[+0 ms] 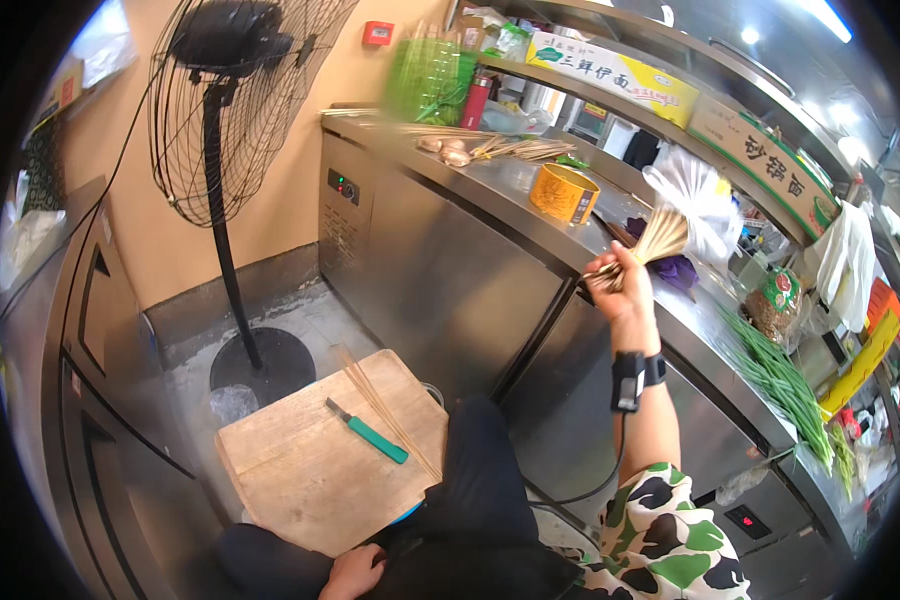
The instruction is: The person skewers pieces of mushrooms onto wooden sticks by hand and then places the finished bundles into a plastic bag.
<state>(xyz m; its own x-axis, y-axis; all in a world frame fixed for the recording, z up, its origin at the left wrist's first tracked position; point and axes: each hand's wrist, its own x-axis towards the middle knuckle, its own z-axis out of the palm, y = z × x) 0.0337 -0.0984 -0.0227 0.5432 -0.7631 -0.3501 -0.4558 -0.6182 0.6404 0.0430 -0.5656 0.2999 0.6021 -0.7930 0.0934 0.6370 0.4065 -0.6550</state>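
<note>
My right hand [627,289] is raised over the edge of the steel counter [487,184], wrapped around the lower part of a bundle of bamboo skewers [664,232]. A clear plastic bag [694,202] spreads around the bundle's upper end. Down at my lap, my left hand [355,574] rests with curled fingers by the near edge of a wooden cutting board [292,465]. Its palm side is hidden. Across the board lie a knife with a green handle [375,439] and a few loose skewers [390,412].
A black pedestal fan [221,150] stands on the floor ahead. The counter carries a yellow round container [565,193], mushrooms [450,150], more skewers [540,148], a green basket [429,82], a red flask [477,103] and green scallions [780,375]. A cable [607,480] hangs from my right wrist.
</note>
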